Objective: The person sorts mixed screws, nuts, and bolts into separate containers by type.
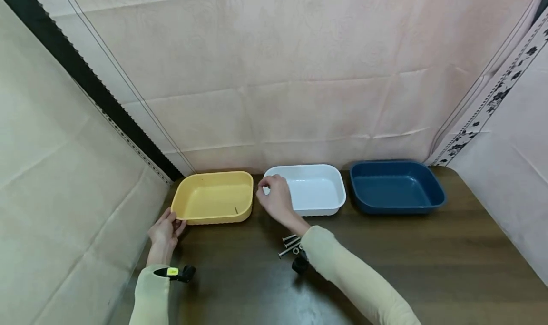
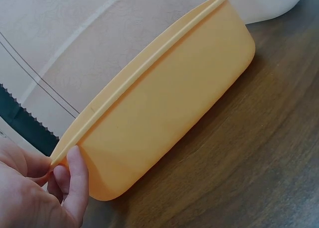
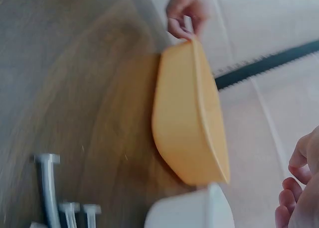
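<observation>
My left hand (image 1: 164,231) pinches the near left corner rim of a yellow tray (image 1: 181,202), thumb and fingers on either side of the rim in the left wrist view. Inside that tray, near its right end, lies a small dark bolt (image 1: 236,210). Over the left edge of a white tray (image 1: 314,189) hovers my right hand (image 1: 277,199), its fingers loosely bent. No object shows between those fingers; the right wrist view catches only part of the hand (image 3: 306,183). Several metal bolts (image 1: 288,251) and small nuts (image 1: 296,251) lie on the table beneath my right forearm.
A dark blue tray (image 1: 398,210) stands right of the white one. All three trays line the back of the brown wooden table (image 1: 239,277). Pale cloth (image 1: 274,77) hangs behind and at both sides. Each wrist wears a black camera strap (image 1: 180,273).
</observation>
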Motion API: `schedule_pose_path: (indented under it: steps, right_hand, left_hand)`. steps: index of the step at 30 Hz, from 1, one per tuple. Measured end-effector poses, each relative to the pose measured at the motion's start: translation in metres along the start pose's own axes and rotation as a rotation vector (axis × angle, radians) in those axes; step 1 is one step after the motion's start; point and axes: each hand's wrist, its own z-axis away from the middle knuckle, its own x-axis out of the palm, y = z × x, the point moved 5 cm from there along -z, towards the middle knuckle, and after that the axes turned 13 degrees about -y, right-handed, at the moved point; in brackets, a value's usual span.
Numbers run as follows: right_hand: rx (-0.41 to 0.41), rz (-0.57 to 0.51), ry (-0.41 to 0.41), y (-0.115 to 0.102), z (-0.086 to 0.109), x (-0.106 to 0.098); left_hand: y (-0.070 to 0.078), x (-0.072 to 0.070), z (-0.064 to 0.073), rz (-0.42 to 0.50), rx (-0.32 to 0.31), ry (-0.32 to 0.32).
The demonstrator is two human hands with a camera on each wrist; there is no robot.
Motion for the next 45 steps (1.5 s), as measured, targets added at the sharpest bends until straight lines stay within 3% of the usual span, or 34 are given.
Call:
schedule_pose_path:
  steps: [5, 12, 22, 31, 36, 40, 45]
  right_hand:
    - [0.009, -0.072, 0.076, 0.014, 0.011, -0.038]
    - [0.074, -0.079, 0.086, 0.036, 0.041, -0.066]
    - [0.092, -0.070, 0.149, 0.056, 0.079, -0.084]
    - [0.216, -0.098, 0.127, 0.070, 0.107, -0.095]
    - [0.233, -0.085, 0.166, 0.074, 0.117, -0.102]
    - [0.237, -0.080, 0.182, 0.077, 0.124, -0.107]
    - [0.263, -0.088, 0.183, 0.081, 0.135, -0.111]
  left_hand:
    - [0.005, 0.003, 0.000, -0.010, 0.009, -0.006]
    - [0.006, 0.002, 0.003, -0.009, 0.006, 0.000]
    - [0.005, 0.003, 0.007, -0.052, -0.001, -0.018]
    - [0.000, 0.003, 0.008, -0.052, -0.010, -0.008]
    - [-0.003, 0.001, 0.011, -0.055, -0.011, -0.002]
    - [-0.004, -0.004, 0.022, -0.035, 0.031, 0.091]
    - [-0.003, -0.003, 0.052, -0.139, 0.186, 0.278]
